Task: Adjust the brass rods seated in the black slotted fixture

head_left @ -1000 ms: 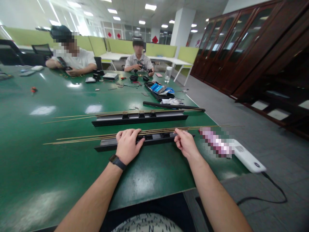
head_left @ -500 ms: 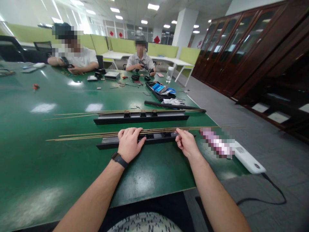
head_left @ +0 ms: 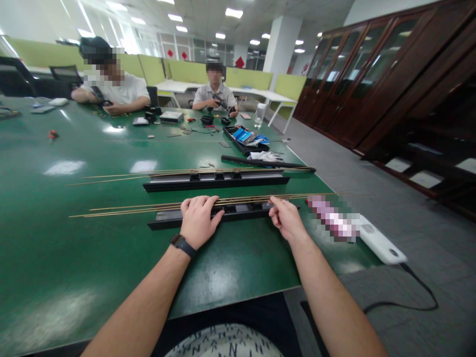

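In the head view, both forearms reached forward from the bottom edge over the green table, converging slightly, with the hands just short of mid-table. The left hand, a black watch on its wrist, lay back upward across the nearer black channel rail, left of the rail's middle. Its four fingers lay side by side and bent over the thin brass-coloured rods; its thumb stood apart, angled toward the right hand. Whether those fingers gripped or merely pressed, I could not tell.

The right hand was at the rail's right end, its index finger extended toward the rods and the other fingers curled toward the palm. Its thumb was mostly hidden, so I could not tell whether it pinched a rod.

The rods ran lengthwise along the rail, overhanging both ends. Beyond them, roughly parallel, lay a second black channel rail with similar rods. Farther back was a black tube; a white device sat right of the right hand.
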{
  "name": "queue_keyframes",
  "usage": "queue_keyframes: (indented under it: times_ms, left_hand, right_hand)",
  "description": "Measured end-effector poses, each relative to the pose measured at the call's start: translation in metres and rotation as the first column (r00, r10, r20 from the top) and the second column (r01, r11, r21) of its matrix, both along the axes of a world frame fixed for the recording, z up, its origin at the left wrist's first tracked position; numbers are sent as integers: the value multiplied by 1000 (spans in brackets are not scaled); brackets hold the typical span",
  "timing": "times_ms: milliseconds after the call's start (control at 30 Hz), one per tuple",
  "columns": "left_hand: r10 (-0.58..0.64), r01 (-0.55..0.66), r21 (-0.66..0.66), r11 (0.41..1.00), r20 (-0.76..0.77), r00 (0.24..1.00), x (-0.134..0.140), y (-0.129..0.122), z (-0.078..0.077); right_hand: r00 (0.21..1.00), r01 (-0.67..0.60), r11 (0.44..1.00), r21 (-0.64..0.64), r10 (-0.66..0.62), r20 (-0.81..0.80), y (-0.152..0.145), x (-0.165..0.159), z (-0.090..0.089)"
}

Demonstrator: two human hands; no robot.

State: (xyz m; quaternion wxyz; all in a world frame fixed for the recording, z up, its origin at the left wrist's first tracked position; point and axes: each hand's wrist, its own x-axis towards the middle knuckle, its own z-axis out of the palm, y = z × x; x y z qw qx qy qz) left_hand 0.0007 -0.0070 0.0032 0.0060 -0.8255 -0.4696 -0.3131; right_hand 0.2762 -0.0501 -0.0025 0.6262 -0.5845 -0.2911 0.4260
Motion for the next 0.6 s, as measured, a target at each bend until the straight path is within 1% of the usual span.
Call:
queue_keyframes:
  times_ms: [600]
  left_hand:
    - [1,-1,10,1000,9,1000,0,1,-2]
  right_hand:
    - [1000,-4,1000,20,4,4,0,-1,0]
